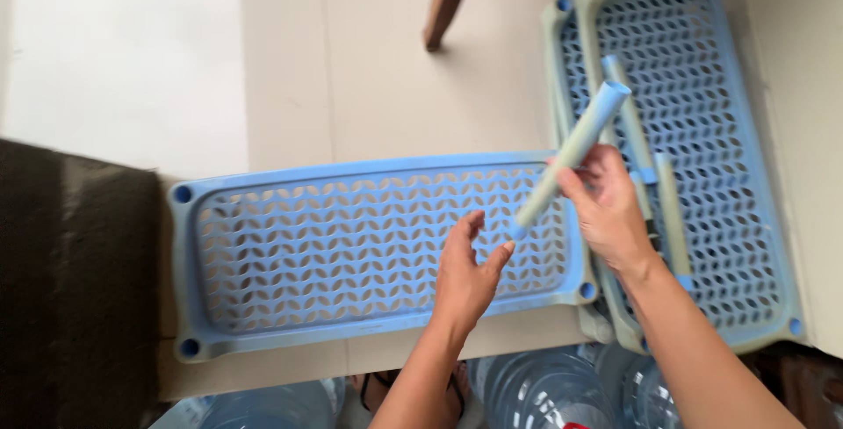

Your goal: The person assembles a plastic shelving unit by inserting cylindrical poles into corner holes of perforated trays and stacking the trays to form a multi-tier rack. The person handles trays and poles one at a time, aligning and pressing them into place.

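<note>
Right hand (608, 209): fingers wrapped round a pale blue tube (571, 158), held slanted above the floor.
Left hand (467, 264): fingers spread, empty — just below the tube's lower end.
Shelf (369, 245): flat on the floor under both hands, with round corner sockets (587, 290).
Stack (694, 130): more shelves and tubes at the right.
Advice: I'd judge it best to steady the lower end, keep the tube upright — then press straight into a socket.

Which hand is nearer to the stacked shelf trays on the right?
Right. The right hand, gripping a blue tube, is over the stacked trays' left edge; the left hand is open over the single tray, further left.
</note>
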